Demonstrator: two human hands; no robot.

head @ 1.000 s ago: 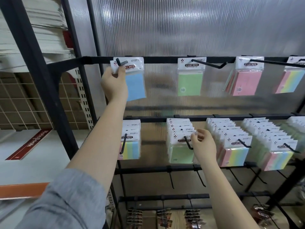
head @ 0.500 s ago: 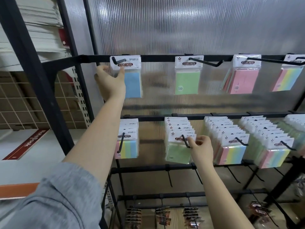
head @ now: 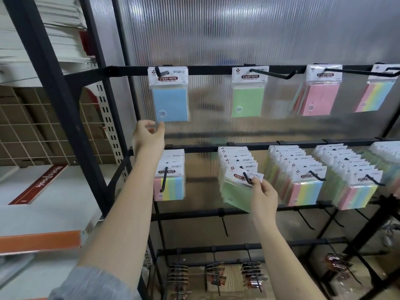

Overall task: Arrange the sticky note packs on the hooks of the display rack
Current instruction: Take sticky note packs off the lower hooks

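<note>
A blue sticky note pack (head: 170, 95) hangs alone on the top-left hook of the black display rack (head: 205, 69). My left hand (head: 148, 136) is just below its bottom corner, fingers loosely curled, holding nothing. On the middle row, my right hand (head: 263, 194) pinches the white header of the front green pack (head: 237, 190), which tilts at the tip of its hook. Several more green packs (head: 234, 154) hang behind it. Other top-row hooks hold a green pack (head: 247, 92), a pink pack (head: 320, 94) and a rainbow pack (head: 376, 92).
Rainbow packs hang on the middle row at left (head: 170, 182) and in full rows at right (head: 303, 180), (head: 355, 180). Empty hooks stick out from the bar below. Dark packaged items (head: 215, 276) hang on the bottom row. A black upright post (head: 65, 109) and white shelves stand to the left.
My left hand has let go of the blue pack, now hanging on the top hook, and dropped below it. My right hand has pulled the front green pack forward on its hook.
</note>
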